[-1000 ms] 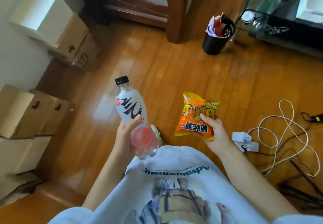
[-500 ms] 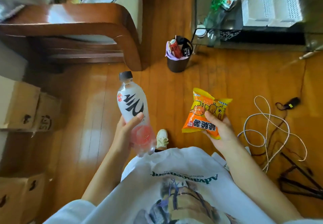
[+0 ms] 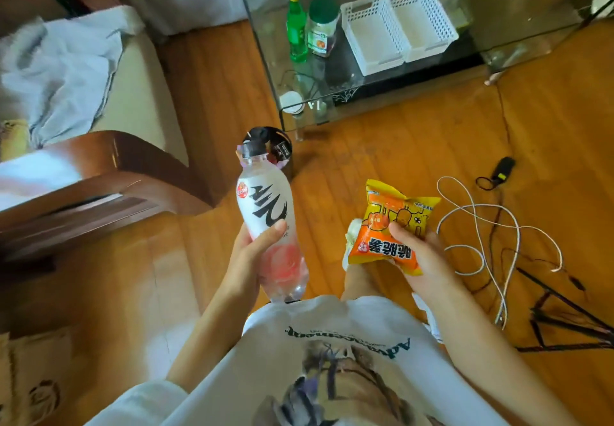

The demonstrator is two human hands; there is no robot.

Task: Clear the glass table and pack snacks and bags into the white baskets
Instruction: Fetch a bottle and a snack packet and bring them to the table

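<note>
Left hand point(image 3: 247, 259): we see it wrapped around one clear bottle point(image 3: 269, 223), held upright.
Right hand point(image 3: 420, 259): we see it pinching one orange snack packet point(image 3: 390, 226), at 3 o'clock of the bottle.
Glass table point(image 3: 518, 10): at 12 o'clock; we count two green-capped containers and two white baskets point(image 3: 397, 26) side by side.

We see a bright, warm daylit room, the light seeming to come from the left, where a pale sheen lies on the wooden floor point(image 3: 166, 332) and the white cloth point(image 3: 59, 70) washes out. Reflections haze the glass table point(image 3: 518, 10). Wide-angle bending curves the edges, motion blur smears the left side, and the shirt print point(image 3: 349, 375) nearest us is soft
</note>
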